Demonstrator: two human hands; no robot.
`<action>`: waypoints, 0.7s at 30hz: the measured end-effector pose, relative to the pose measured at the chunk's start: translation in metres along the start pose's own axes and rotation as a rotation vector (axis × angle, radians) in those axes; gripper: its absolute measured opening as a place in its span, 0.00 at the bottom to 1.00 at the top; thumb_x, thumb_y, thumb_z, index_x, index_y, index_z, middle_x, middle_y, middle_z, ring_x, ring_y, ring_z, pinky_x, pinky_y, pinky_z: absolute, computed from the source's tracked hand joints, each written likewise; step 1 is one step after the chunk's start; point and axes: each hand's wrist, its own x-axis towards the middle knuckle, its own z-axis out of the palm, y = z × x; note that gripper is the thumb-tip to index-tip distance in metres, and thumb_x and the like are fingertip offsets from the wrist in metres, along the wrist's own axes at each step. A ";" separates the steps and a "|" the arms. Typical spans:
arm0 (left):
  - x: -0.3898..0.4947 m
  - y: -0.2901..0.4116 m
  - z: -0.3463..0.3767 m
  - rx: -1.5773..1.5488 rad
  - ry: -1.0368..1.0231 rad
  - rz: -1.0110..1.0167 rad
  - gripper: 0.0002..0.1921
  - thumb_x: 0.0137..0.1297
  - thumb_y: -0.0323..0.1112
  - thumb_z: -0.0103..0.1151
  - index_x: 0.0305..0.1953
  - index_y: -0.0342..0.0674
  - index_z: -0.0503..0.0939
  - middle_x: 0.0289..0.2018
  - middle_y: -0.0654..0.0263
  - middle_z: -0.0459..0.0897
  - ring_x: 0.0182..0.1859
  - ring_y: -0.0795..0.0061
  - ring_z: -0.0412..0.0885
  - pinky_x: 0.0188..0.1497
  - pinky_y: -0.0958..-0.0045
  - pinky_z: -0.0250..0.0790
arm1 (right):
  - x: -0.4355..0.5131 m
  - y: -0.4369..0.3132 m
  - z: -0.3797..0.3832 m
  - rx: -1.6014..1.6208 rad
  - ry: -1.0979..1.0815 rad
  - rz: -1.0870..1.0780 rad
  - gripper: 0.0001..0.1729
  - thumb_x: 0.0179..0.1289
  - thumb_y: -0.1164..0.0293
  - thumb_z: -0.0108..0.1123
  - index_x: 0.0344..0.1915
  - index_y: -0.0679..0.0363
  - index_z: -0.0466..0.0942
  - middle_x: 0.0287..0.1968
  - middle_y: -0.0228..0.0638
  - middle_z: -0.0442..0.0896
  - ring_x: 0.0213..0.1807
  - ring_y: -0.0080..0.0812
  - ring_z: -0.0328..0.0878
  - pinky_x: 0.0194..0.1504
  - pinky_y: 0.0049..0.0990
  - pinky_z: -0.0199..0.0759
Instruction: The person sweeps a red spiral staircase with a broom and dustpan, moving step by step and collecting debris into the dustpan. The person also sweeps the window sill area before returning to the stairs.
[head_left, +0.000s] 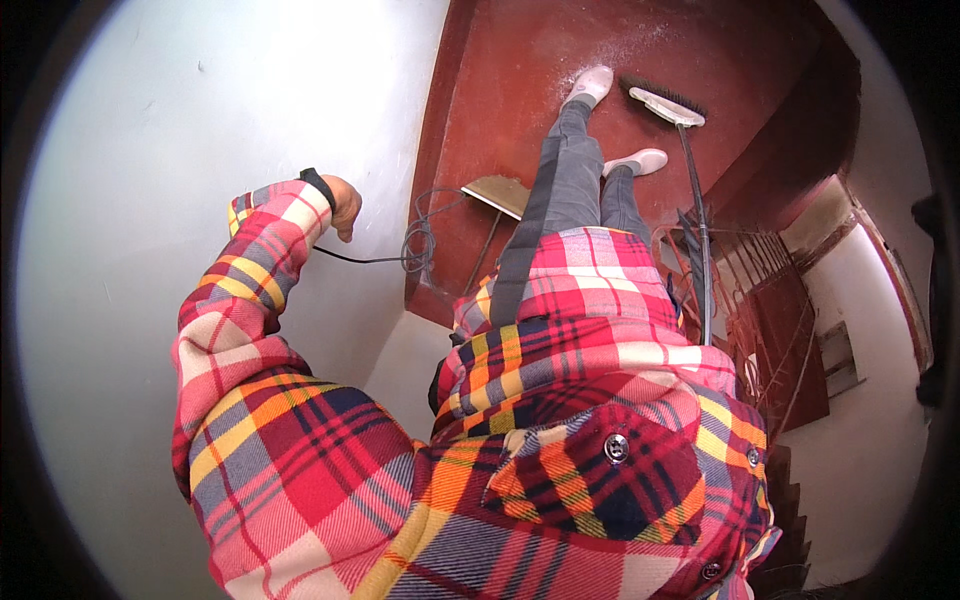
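My left hand (344, 206) is raised beside the pale wall (187, 135), with a black band at its wrist; its fingers bend downward and whether they hold anything is hidden. A black cable (360, 260) runs from below that wrist to a loose coil (418, 247) near the wall's base. My right hand is out of view. Before me, a broom (667, 106) with dark bristles rests on the red floor (525, 45) near my feet, its long handle (697, 195) reaching back alongside my plaid shirt. A dustpan (499, 195) lies left of my legs, its thin handle pointing back.
White powdery debris (570, 79) is scattered on the floor around my left shoe (592, 82). A red skirting band (435, 127) follows the wall. To the right stand a red metal railing (750, 262) and a dark red raised edge (802, 127).
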 end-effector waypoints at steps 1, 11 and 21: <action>-0.001 0.003 0.000 -0.038 0.060 0.013 0.23 0.50 0.48 0.60 0.40 0.34 0.78 0.35 0.55 0.81 0.37 0.59 0.79 0.41 0.64 0.70 | -0.002 -0.001 0.000 0.001 -0.017 0.023 0.13 0.59 0.69 0.53 0.22 0.66 0.69 0.16 0.28 0.65 0.20 0.20 0.59 0.23 0.25 0.57; 0.076 0.158 0.186 -0.482 0.621 1.628 0.21 0.56 0.43 0.50 0.49 0.39 0.70 0.42 0.56 0.78 0.44 0.57 0.75 0.44 0.63 0.70 | 0.000 -0.006 0.004 0.115 -0.132 0.186 0.15 0.59 0.67 0.52 0.22 0.66 0.69 0.15 0.28 0.67 0.18 0.22 0.64 0.22 0.26 0.59; 0.040 0.157 0.167 -0.699 0.576 0.978 0.20 0.54 0.41 0.50 0.48 0.38 0.70 0.40 0.56 0.78 0.42 0.53 0.75 0.45 0.62 0.68 | 0.009 0.008 0.019 0.097 -0.157 0.051 0.13 0.58 0.65 0.51 0.26 0.65 0.67 0.14 0.36 0.69 0.11 0.28 0.68 0.11 0.29 0.60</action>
